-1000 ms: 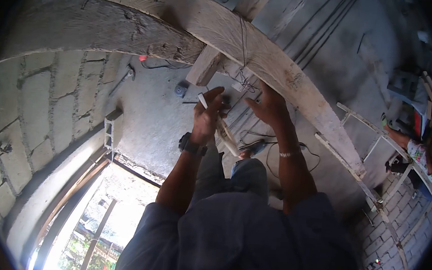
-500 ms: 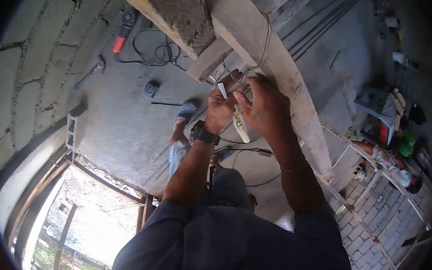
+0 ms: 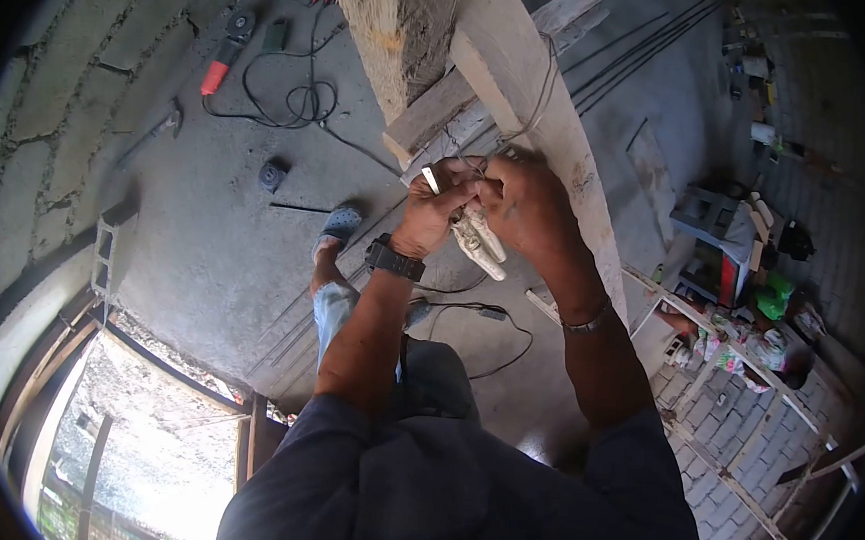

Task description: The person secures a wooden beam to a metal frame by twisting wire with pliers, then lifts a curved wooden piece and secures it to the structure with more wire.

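My left hand (image 3: 432, 216) is closed around pliers (image 3: 478, 241), their pale, worn handles pointing down between my wrists. A short white strip (image 3: 430, 180) sticks out above its thumb. Close against it, my right hand (image 3: 530, 202) is closed, thumb and fingers pinching thin wire at the left fingertips. The pliers' jaws are hidden by my hands. Loops of this tie wire (image 3: 454, 136) rise toward a wooden block (image 3: 429, 116) set against the long pale beam (image 3: 554, 108). Both hands work just beneath that joint.
An angle grinder (image 3: 224, 57) with its cord lies on the concrete floor to the left, near a hammer (image 3: 169, 121) and a dark round object (image 3: 273, 175). Long rods (image 3: 636, 59) lie at upper right. A person (image 3: 738, 342) is beyond a pale frame (image 3: 747, 357) at right.
My view has shifted, so the beam stands more upright in it. My hands have drawn together, and both plier handles now show below them, spread slightly apart.
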`<state>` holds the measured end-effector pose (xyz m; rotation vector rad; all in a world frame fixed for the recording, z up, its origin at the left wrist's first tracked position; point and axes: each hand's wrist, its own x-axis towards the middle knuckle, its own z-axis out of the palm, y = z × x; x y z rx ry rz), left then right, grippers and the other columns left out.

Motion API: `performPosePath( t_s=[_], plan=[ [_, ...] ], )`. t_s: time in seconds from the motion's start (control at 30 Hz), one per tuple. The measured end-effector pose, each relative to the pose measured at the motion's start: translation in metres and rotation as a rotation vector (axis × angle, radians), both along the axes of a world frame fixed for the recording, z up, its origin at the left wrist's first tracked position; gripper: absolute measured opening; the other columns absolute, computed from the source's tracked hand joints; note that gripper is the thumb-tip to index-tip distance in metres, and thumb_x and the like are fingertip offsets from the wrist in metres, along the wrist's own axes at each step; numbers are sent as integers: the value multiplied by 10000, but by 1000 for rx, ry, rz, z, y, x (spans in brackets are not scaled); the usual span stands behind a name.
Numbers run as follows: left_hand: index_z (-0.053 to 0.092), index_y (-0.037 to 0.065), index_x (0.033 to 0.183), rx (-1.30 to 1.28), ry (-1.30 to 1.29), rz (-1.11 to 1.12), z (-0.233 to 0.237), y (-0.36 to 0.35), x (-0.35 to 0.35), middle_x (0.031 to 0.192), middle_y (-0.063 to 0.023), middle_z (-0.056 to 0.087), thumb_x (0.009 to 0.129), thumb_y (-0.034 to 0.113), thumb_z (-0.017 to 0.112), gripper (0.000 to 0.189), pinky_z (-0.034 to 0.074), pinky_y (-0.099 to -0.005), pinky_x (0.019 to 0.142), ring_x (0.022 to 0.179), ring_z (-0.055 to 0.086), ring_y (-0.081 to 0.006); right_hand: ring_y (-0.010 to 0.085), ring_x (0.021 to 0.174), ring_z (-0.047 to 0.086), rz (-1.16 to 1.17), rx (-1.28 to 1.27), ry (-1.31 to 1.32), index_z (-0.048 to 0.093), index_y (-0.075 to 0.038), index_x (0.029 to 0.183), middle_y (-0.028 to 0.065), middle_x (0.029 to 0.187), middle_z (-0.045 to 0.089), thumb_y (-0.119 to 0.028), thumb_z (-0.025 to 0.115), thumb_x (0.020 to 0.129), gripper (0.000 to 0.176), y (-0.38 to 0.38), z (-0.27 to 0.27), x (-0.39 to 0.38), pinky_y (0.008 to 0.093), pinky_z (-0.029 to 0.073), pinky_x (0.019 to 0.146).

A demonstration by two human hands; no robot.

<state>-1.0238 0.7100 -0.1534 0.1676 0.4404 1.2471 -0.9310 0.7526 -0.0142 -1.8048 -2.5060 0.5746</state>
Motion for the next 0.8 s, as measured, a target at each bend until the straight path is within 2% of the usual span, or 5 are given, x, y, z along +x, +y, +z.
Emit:
performPosePath(
  t_s=[0.2,0.3,0.53,0.6,0.8],
  plan=[
    [601,-13,1086,-29,73,-10,6,2,-7,872,-63,663,867,122,643,260,479,-248,636,715,593,-118,149,578,567,-274,-394,303,550,8,784,85,670,591,-213,594,892,250,0,9,10,281,471,572],
    [601,-2,1095,11,213,-14,4,6,-4,871,-49,660,858,138,663,283,461,-235,623,715,571,-97,326,591,565,-312,-432,305,586,1,792,199,647,558,-305,554,892,324,2,8,8,365,456,569],
    [625,15,1083,92,321,63,16,7,6,950,-15,643,846,106,680,259,461,-222,658,769,541,-61,326,593,555,-218,-332,286,590,-5,839,197,673,575,-313,562,896,315,8,29,-9,361,458,583],
    [625,4,981,34,240,221,20,7,17,898,-2,641,859,76,654,144,448,-205,648,757,520,-43,118,546,480,-145,-260,247,516,8,714,78,575,522,-322,555,922,392,7,30,-11,300,438,543],
    [557,15,763,48,488,177,9,3,14,678,45,555,873,55,608,128,368,-192,516,626,440,-13,120,527,376,-267,-368,239,493,22,692,101,535,415,-310,576,907,405,8,20,-6,317,387,504]
  ],
)
